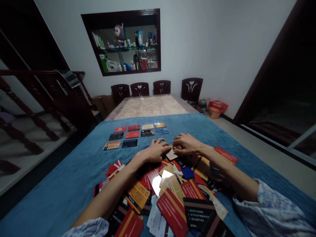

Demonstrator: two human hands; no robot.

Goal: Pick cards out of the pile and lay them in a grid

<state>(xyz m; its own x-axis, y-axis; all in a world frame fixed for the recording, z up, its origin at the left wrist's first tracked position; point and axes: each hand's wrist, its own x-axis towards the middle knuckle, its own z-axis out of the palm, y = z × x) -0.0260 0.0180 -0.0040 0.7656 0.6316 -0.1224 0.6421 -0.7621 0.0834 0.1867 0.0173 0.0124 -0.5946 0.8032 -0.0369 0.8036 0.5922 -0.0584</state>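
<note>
While both hands meet at far edge of pile [170, 194], right hand [187, 144] pinches pale card [171, 154] between fingers; left hand [156, 150] rests beside it, fingers spread on cards. Ten cards already in grid [136, 134] on blue cloth [61, 184] over counter (three rows, last row short). Most cards remain heaped, unsorted, near body.

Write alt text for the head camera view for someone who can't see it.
Two bare hands, left hand and right hand, meet over a loose pile of plastic cards on a blue cloth; the right pinches a pale card. Beyond lie neat rows of cards.
</note>
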